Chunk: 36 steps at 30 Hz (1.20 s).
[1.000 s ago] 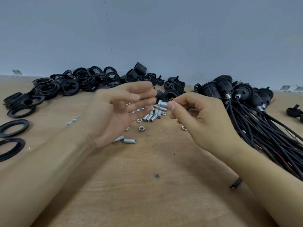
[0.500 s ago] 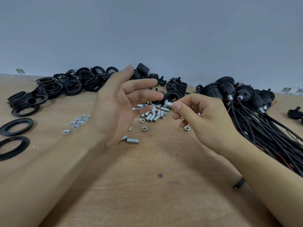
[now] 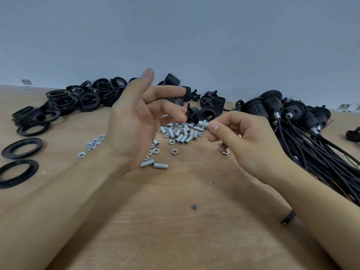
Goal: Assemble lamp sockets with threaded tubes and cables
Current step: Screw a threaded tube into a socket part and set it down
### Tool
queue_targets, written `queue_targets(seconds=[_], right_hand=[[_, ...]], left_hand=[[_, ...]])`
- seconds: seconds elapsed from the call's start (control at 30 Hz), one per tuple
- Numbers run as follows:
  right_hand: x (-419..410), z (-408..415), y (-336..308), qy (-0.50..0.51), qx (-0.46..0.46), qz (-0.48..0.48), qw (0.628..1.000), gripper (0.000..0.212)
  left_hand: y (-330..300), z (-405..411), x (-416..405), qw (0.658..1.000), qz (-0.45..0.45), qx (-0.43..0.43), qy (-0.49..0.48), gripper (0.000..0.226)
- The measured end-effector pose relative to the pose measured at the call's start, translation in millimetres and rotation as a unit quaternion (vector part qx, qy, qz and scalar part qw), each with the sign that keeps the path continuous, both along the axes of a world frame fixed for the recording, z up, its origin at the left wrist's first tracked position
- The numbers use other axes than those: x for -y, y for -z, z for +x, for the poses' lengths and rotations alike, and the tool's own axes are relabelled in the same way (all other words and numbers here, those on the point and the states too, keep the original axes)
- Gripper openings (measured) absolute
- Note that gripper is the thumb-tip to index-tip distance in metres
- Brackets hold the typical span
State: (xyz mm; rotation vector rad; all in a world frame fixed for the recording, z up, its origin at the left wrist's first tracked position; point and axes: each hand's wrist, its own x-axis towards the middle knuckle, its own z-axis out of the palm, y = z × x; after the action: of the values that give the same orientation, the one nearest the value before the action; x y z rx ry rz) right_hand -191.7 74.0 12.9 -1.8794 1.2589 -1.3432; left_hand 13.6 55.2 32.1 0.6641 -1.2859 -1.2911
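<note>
My right hand [image 3: 245,141] pinches a short silver threaded tube [image 3: 202,124] between thumb and forefinger, its free end pointing left. My left hand [image 3: 136,121] is raised beside it, palm toward the tube, fingers spread and holding nothing. Behind and below the hands lies a heap of threaded tubes and hex nuts [image 3: 181,134]. Two more tubes [image 3: 154,164] lie near my left wrist. Loose black socket bodies [image 3: 209,112] stand at the back centre. Sockets fitted with black cables [image 3: 303,137] are piled on the right.
Black threaded rings [image 3: 78,98] are heaped at the back left, with two flat rings [image 3: 19,152] near the left edge. A cluster of nuts [image 3: 93,144] lies left of my left forearm. A grey wall rises behind the wooden table [image 3: 175,221].
My left hand has lifted and turned upright, its fingers spreading wider. My right hand keeps its pinch on the tube and has barely shifted.
</note>
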Motion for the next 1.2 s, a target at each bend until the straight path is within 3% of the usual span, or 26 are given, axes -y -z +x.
queue_targets(seconds=[0.17,0.27,0.33,0.4,0.47,0.5,0.6,0.63,0.77,0.9,1.03,1.13,1.2], right_hand=[[0.8,-0.1,1.7,0.003,-0.011,0.006,1.000,0.011],[2.6,-2.2,2.7,0.012,-0.001,0.004,1.000,0.010],[3.3,-2.7,2.5,0.016,0.009,0.004,1.000,0.010],[4.1,-2.2,2.6,0.024,0.014,0.005,1.000,0.010],[5.3,-3.3,3.8,0.045,0.013,0.008,0.999,0.010],[5.8,-4.1,4.3,0.056,0.007,0.011,0.998,0.011],[6.4,-5.6,5.5,0.076,-0.019,0.023,0.997,0.012],[6.2,-5.9,5.8,0.079,-0.023,0.025,0.996,0.012],[6.1,-6.4,6.6,0.085,-0.029,0.027,0.996,0.011],[6.2,-7.5,6.3,0.091,-0.045,0.024,0.994,0.011],[7.1,-8.4,6.3,0.100,-0.056,0.015,0.993,0.011],[6.9,-8.8,7.3,0.098,-0.062,0.014,0.993,0.011],[6.7,-7.7,8.1,0.094,-0.065,0.014,0.993,0.010]], left_hand=[[7.8,-9.6,-1.5,0.991,-0.020,0.134,0.010,0.055],[1.1,-5.5,-2.8,0.998,-0.039,0.056,0.010,0.051],[-1.8,1.5,2.7,0.998,-0.030,0.030,-0.056,0.044],[2.2,6.9,11.9,0.979,-0.037,0.110,-0.170,0.030],[10.4,13.9,21.7,0.928,-0.067,0.246,-0.274,0.015],[14.6,18.9,26.5,0.886,-0.086,0.337,-0.306,0.013],[26.7,33.9,39.4,0.732,-0.093,0.597,-0.314,0.037],[28.5,36.9,41.6,0.710,-0.078,0.629,-0.306,0.046],[33.2,38.9,46.3,0.751,-0.056,0.610,-0.245,0.053],[33.4,40.3,50.7,0.772,-0.059,0.574,-0.267,0.040],[37.1,42.2,54.3,0.794,-0.062,0.541,-0.271,0.044],[37.8,41.8,55.0,0.790,-0.096,0.540,-0.274,0.027],[35.2,39.6,52.8,0.810,-0.098,0.504,-0.282,0.015]])
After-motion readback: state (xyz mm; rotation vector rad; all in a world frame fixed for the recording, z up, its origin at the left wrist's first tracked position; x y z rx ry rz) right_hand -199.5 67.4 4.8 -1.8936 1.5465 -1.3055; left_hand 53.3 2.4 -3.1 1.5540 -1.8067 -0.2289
